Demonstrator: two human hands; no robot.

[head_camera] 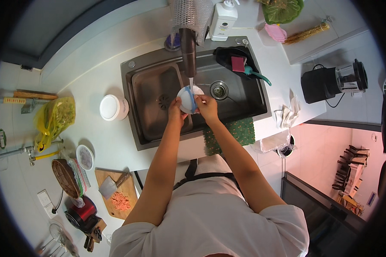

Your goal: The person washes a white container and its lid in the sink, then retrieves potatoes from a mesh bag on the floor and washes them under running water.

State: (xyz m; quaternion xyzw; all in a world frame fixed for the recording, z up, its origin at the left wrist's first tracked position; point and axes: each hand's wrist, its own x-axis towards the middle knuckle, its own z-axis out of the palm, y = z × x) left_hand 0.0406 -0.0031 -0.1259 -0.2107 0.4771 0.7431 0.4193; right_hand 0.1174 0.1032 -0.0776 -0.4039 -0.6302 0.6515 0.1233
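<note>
A small round white dish with a blue band [185, 100], perhaps a bowl, is held over the sink's divider. My left hand [176, 113] grips its left side, thumb on top. My right hand [207, 107] pinches its right edge; whether it also holds a cloth cannot be made out. Water runs from the dark faucet [189, 54] onto the dish. Below is a dark double-basin sink [154, 96], with a strainer drain [218, 90] in the right basin.
A black basin [223, 54] holds a red sponge [238, 64] and a teal-handled brush [259, 76]. A white lidded tub [113, 107] stands left. The cutting board [103, 175] bears a cleaver [111, 187] and minced meat [120, 201]. A green cloth [239, 131] drapes the front edge.
</note>
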